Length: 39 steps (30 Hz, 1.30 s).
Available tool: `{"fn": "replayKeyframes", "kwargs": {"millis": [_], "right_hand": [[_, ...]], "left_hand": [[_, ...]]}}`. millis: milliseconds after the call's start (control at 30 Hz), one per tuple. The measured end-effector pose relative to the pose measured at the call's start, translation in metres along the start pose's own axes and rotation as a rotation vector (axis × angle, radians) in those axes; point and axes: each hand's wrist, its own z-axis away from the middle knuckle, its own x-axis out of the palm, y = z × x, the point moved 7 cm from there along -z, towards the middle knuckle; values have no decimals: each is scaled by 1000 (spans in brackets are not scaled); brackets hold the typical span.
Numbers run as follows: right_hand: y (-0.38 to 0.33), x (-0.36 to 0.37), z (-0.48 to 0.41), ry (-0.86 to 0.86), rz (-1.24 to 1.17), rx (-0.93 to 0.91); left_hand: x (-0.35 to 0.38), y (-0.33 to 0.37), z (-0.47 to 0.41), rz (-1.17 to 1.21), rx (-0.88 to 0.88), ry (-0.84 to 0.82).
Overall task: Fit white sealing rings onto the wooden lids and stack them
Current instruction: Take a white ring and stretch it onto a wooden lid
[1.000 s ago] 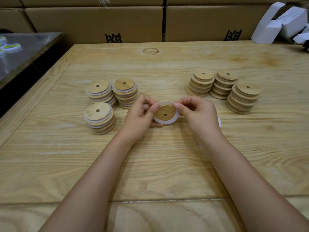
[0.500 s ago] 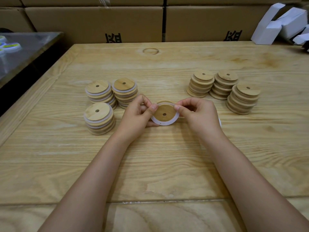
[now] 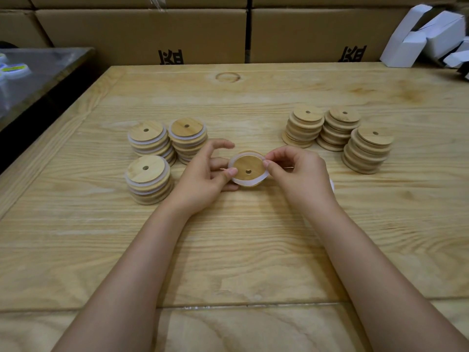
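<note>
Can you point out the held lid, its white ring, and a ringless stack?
Held lid (image 3: 244, 163): head view, wooden face.
White ring (image 3: 250, 181): head view, near edge.
Ringless stack (image 3: 314, 115): head view, top lid.

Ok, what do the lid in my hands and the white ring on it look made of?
Lid: looks like bamboo or light wood, matte, fine straight grain. White ring: probably silicone or soft rubber, smooth; it sags unevenly round the rim, so likely flexible.
</note>
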Motion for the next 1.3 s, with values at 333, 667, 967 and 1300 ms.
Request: {"fn": "replayKeyframes", "kwargs": {"millis": [333, 667, 967, 1300], "right_hand": [[-7, 1, 6, 60, -65, -38], [-13, 5, 7, 54, -115, -96], [-18, 7, 8, 37, -75, -156], [-31, -2, 18, 201, 36, -318]], "left_hand": [[0, 2, -1, 126, 10, 79], [-5, 1, -1, 241, 26, 120], [-6, -2, -1, 316, -39, 123], [6, 9, 3, 87, 50, 12]]}}
